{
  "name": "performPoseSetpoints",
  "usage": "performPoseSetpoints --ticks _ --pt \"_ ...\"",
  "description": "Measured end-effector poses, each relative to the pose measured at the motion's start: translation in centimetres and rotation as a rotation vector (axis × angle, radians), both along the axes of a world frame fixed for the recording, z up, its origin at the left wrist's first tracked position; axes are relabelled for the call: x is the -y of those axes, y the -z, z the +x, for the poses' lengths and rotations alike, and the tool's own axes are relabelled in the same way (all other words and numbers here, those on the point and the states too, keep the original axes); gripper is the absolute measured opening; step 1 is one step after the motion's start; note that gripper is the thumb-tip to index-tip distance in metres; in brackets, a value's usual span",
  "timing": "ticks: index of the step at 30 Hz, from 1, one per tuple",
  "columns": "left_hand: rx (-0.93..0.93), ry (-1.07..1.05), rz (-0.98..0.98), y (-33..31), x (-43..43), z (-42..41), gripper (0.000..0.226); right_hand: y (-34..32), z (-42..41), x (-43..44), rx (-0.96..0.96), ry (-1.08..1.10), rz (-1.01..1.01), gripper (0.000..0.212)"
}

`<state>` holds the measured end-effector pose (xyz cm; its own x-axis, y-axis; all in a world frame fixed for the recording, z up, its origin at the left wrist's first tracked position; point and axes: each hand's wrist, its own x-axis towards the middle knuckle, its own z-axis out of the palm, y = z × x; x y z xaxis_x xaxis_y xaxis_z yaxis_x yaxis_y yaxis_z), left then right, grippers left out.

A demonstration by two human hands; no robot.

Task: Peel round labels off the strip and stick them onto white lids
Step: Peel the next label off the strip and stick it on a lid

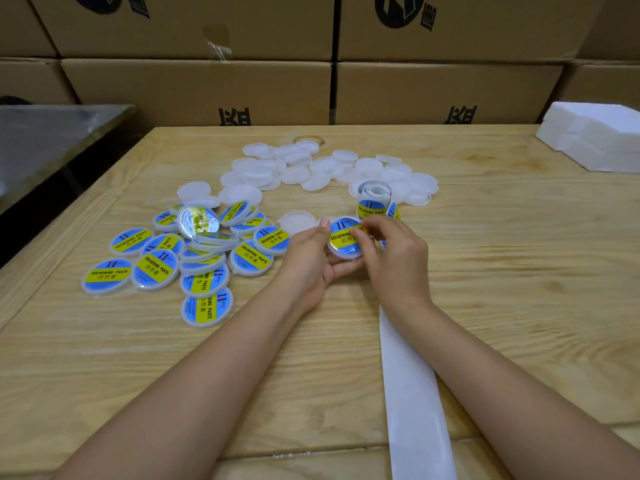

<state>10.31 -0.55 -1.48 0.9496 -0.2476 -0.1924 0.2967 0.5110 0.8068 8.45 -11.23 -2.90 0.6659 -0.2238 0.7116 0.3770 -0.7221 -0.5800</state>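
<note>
backing paper, a white spent strip (412,393), runs up the wooden tabletop (502,271) under the right forearm. beyond it the left hand (306,252) cradles a white round plastic lid (346,255) in curled fingers, while the right hand (393,249) pinches the edge of a round blue-and-yellow label (343,235) onto it: the sticking step, seemingly nearly done. the next move likely calls for smoothing it flat. print reads "soldering paste". farther off stand the label roll (373,199) and bare white lids (311,168).

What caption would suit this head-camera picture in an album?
Left hand holds a white lid while the right hand pinches a round label onto it; labelled lids piled left, bare lids behind.
</note>
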Motion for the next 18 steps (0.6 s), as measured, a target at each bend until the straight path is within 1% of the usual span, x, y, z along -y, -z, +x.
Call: performPoseSetpoints --ticks 2,3,5,6,7,9,11,15,18 --pt "0.001 0.018 -0.017 0.0 0.0 0.0 0.037 0.0 -0.2 0.0 0.037 -0.003 0.01 0.007" --pt "0.0 0.025 -0.021 0.0 0.0 0.0 0.038 0.0 -0.3 0.0 0.025 -0.024 0.036 0.014" --pt "-0.004 0.035 -0.016 0.1 -0.1 0.1 0.04 -0.3 -0.4 0.1 -0.103 -0.103 0.163 0.05" --pt "-0.005 0.04 -0.012 0.1 -0.1 0.1 0.04 -0.4 -0.3 0.2 -0.158 -0.124 0.207 0.059" --pt "-0.005 0.048 -0.01 0.1 -0.1 0.1 0.04 -0.3 -0.2 0.3 -0.171 -0.119 0.216 0.055" --pt "0.001 0.074 -0.004 0.1 0.0 0.1 0.037 -0.2 0.1 0.5 -0.122 -0.059 0.186 0.029" --pt "0.024 0.112 0.02 0.2 0.1 0.0 0.035 -0.3 0.2 0.5 -0.088 -0.031 0.211 0.014" --pt "0.095 0.187 0.071 0.3 0.1 0.0 0.036 -0.2 0.5 0.7 -0.117 -0.031 0.27 0.009" --pt "0.095 0.191 0.047 0.5 -0.1 0.1 0.037 0.0 0.6 0.4 -0.177 -0.056 0.241 0.023"
